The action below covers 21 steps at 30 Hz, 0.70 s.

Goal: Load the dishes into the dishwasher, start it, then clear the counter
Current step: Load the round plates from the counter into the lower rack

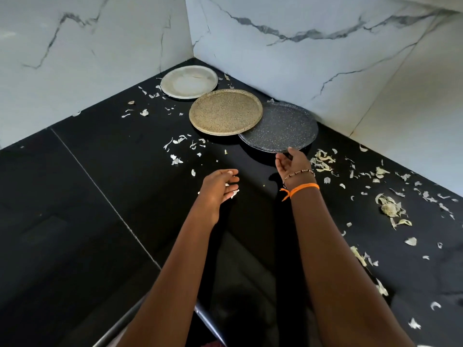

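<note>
your right hand (290, 162) reaches to the near rim of the dark speckled plate (280, 126), thumb on top of the edge and fingers curled beneath it, so it pinches that rim; the near edge looks lifted slightly off the counter. a thin beaded bracelet (299, 174) and an orange thread band (300, 189) circle that wrist. your left hand (218, 186) hovers at about 9 o'clock from the right one, well apart from it, fingers loosely curled around a few pale, papery scraps (231, 194) that show between the fingertips.

three round, flat plates with low raised rims sit in a diagonal row toward the corner at 12 o'clock. the dark one is matte charcoal with fine light flecks. the tan speckled plate (225, 111), sandy and grainy like stoneware, overlaps its 10 o'clock edge. further to 11 o'clock lies the pale grey plate (189, 82), smooth and dull, its rim touching or just under the tan one.

the black counter (100, 196) is glossy and reflective, crossed by a thin seam line. thin, curled, whitish peels (390, 206), dry and flaky, are scattered across it, thickest at 3 o'clock and lighter around 10 o'clock by the plates. the white marble walls (300, 58), veined in grey, meet behind the plates.
</note>
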{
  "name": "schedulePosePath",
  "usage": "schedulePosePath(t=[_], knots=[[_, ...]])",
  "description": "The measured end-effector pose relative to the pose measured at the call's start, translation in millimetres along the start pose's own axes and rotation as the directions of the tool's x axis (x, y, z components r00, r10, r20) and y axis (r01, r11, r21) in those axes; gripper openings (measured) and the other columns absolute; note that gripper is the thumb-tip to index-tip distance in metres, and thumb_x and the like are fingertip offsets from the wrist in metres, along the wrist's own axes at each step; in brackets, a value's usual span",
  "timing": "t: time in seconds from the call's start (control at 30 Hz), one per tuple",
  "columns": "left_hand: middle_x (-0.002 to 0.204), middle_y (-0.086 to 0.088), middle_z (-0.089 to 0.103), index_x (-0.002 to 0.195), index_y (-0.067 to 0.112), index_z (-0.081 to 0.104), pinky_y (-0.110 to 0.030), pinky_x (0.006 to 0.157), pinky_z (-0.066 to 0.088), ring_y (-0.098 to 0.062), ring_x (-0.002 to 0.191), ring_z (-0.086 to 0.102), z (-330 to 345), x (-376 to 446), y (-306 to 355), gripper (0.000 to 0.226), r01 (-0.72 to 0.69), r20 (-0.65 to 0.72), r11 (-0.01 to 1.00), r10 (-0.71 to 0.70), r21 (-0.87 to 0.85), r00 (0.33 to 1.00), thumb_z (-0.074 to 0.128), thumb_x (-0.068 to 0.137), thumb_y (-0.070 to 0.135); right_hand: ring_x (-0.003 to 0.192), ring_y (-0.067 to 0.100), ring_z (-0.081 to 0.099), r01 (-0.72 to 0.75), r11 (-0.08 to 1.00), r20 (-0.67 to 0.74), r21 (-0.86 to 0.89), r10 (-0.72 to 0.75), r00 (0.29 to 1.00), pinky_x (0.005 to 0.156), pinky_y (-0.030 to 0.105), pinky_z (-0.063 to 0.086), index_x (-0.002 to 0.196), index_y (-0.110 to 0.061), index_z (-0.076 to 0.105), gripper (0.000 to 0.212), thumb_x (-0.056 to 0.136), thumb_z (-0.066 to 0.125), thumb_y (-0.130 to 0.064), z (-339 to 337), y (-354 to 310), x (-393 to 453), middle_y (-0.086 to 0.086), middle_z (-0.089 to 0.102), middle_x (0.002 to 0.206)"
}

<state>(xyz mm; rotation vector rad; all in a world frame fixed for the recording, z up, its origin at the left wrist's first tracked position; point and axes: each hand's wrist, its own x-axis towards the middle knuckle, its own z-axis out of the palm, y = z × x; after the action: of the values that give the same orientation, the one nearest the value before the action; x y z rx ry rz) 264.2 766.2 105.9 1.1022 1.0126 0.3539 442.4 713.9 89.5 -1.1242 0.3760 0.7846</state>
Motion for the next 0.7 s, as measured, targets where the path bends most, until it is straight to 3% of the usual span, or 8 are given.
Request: schedulePosePath(t=[0.1, 0.2, 0.3, 0.47, 0.6, 0.7], knots=[[0.095, 0.0, 0.062, 0.099, 0.017, 0.062, -0.02, 0.072, 0.047, -0.012, 0.09, 0.059, -2, 5, 1, 0.023, 0.018, 0.018, 1.0, -0.018, -0.017, 1.0, 0.04, 0.098, 0.015, 0.03, 0.003, 0.047, 0.013, 0.988, 0.001, -0.152, -0.013, 1.0, 0.04, 0.017, 0.04, 0.068, -0.011, 0.048, 0.028, 0.094, 0.05, -0.022, 3, -5, 15, -0.004, 0.053, 0.036], [0.095, 0.001, 0.062, 0.103, 0.016, 0.062, -0.022, 0.08, 0.047, -0.013, 0.092, 0.059, -6, 9, 5, 0.025, 0.023, 0.034, 1.0, -0.023, 0.009, 0.999, 0.037, 0.099, 0.012, 0.023, 0.002, 0.04, 0.023, 0.983, 0.001, -0.183, -0.023, 1.0, 0.033, 0.013, 0.034, 0.067, -0.01, 0.045, 0.028, 0.094, 0.047, -0.016, 7, -4, 16, -0.003, 0.048, 0.029], [0.092, 0.002, 0.061, 0.106, 0.014, 0.061, -0.028, 0.089, 0.043, -0.011, 0.088, 0.057, -8, 11, 9, 0.028, 0.024, 0.039, 0.999, -0.025, 0.036, 0.999, 0.034, 0.1, 0.011, 0.022, 0.002, 0.036, 0.073, 0.974, -0.009, -0.216, -0.077, 0.997, 0.031, 0.012, 0.03, 0.068, -0.011, 0.044, 0.025, 0.093, 0.043, -0.013, 7, 3, 5, -0.002, 0.048, 0.032], [0.089, 0.002, 0.06, 0.093, 0.018, 0.06, -0.028, 0.079, 0.046, -0.011, 0.084, 0.056, 3, 4, 17, 0.03, 0.051, 0.118, 0.998, -0.054, 0.027, 0.992, 0.032, 0.1, 0.012, 0.027, 0.002, 0.03, 0.218, 0.924, -0.072, -0.314, -0.252, 0.965, 0.034, 0.015, 0.025, 0.066, -0.016, 0.043, 0.028, 0.094, 0.036, -0.02, -11, 17, -32, 0.001, 0.044, 0.056], [0.091, 0.003, 0.059, 0.118, 0.011, 0.057, -0.027, 0.078, 0.044, -0.011, 0.083, 0.054, 11, -8, 13, 0.031, 0.084, 0.235, 0.985, -0.118, 0.148, 0.965, 0.03, 0.101, 0.013, 0.027, 0.001, 0.032, 0.227, 0.965, -0.1, -0.128, -0.24, 0.965, 0.032, 0.011, 0.025, 0.067, -0.016, 0.041, 0.027, 0.093, 0.034, -0.016, -38, 37, -56, 0.003, 0.042, 0.058], [0.101, 0.001, 0.059, 0.12, 0.014, 0.054, -0.032, 0.084, 0.045, -0.014, 0.092, 0.056, 5, -13, 17, 0.028, 0.114, 0.27, 0.972, -0.169, 0.207, 0.948, 0.04, 0.099, 0.028, 0.029, 0.002, 0.034, 0.219, 0.975, -0.048, 0.048, -0.217, 0.975, 0.033, 0.011, 0.027, 0.066, -0.017, 0.04, 0.026, 0.092, 0.037, -0.012, -42, 47, -75, 0.003, 0.041, 0.059]])
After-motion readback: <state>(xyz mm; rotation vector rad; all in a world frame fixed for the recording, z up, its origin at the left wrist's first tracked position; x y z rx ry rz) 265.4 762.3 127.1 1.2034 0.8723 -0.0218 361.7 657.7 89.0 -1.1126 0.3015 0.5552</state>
